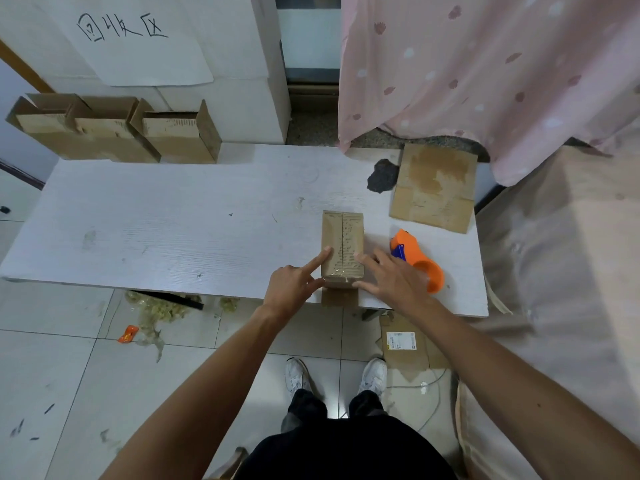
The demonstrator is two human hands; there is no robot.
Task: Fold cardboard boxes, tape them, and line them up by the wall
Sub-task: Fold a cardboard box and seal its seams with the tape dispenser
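Standing at a white wood-grain table (173, 220) on a pale tiled floor (69, 358), the person presses down on a closed cardboard box (343, 237) at the table's near edge. The left hand (289, 289) has its index finger straight on the left flap and its thumb at the box's front top edge. The right hand (394, 282) lies with spread fingers against the box's right side.

An orange tape dispenser (410, 249) lies just beside the box, its near end partly hidden behind the right hand. At the far left, 3 open boxes (104, 140) stand in a row against the white wall under a handwritten paper sign (138, 39). A flat cardboard sheet (434, 188) lies at the far right corner, near a pink curtain (485, 81).

Tape scraps (156, 310) litter the floor under the front edge, and a labelled cardboard piece (408, 344) lies by the person's feet. The table's left half is bare.
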